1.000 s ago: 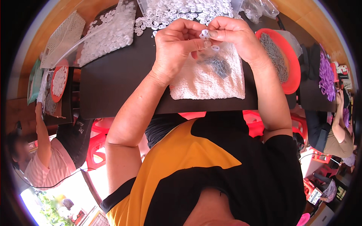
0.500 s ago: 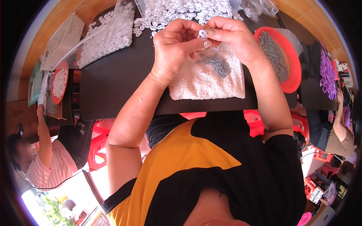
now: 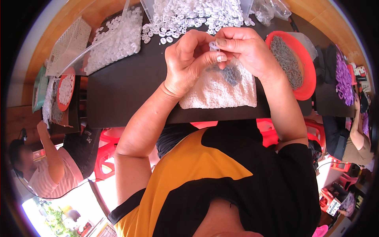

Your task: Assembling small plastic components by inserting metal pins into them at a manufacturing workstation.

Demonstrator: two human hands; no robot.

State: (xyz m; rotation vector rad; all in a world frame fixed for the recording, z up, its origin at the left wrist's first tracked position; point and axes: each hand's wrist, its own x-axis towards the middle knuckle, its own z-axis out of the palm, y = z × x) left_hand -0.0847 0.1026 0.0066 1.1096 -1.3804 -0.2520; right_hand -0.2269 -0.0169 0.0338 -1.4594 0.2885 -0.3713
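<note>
Between my hands is a small white plastic oval piece (image 3: 213,46) with holes in it. My left hand (image 3: 186,61) pinches it from the left, thumb and fingertips close together. From the other side, my right hand (image 3: 249,50) grips it between thumb and index finger. Below the hands lies a folded cream towel (image 3: 217,99), with a small heap of grey screw-like pieces (image 3: 231,76) on it. My fingers partly cover the held piece, so whether a grey piece sits in it cannot be made out.
Beyond my hands, many white oval pieces (image 3: 197,10) spill from a clear bin. A clear bag of white pieces (image 3: 114,45) lies at left. At right stands a red tray (image 3: 309,81) of grey screw-like pieces (image 3: 286,59). Other people (image 3: 53,166) sit at both sides.
Both hands have come a little nearer to me with the white piece, and it is tilted differently. More loose white pieces show beyond my left hand.
</note>
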